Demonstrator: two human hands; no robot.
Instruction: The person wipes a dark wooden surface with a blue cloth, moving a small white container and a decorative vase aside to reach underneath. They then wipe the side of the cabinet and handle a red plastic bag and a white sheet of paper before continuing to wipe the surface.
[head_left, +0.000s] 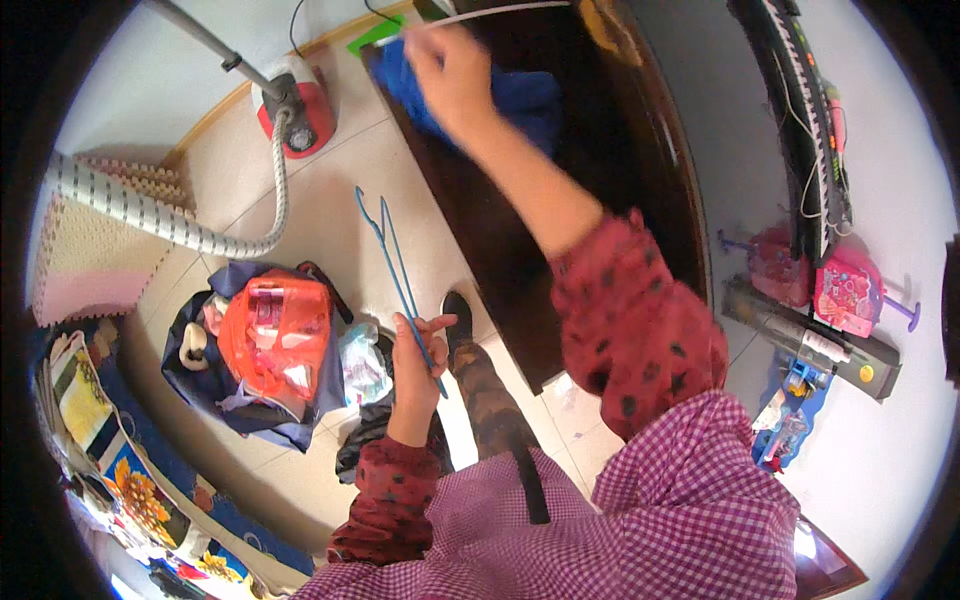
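My left hand (416, 367) grips a thin blue clothes hanger (395, 273) at one end. The rest of the hanger points away from me, above the tiled floor. My right hand (459, 86) is blurred, with its fingers curled, above a blue cloth (532, 105) at the far end of a dark, glossy table (517, 292). Whether those fingers hold anything cannot be made out. Part of the cloth is hidden behind that hand and forearm. A thin white curved strip (517, 9) runs near the hand at the table's far end.
Left, a red-and-white vacuum cleaner (311, 116) and its striped hose (280, 180) stand near foam mats (82, 262). Closer are a dark bag (187, 379) holding an orange plastic bag (289, 322), and floral fabric (139, 487). An electronic keyboard (799, 97) and pink toy (847, 296) are at right.
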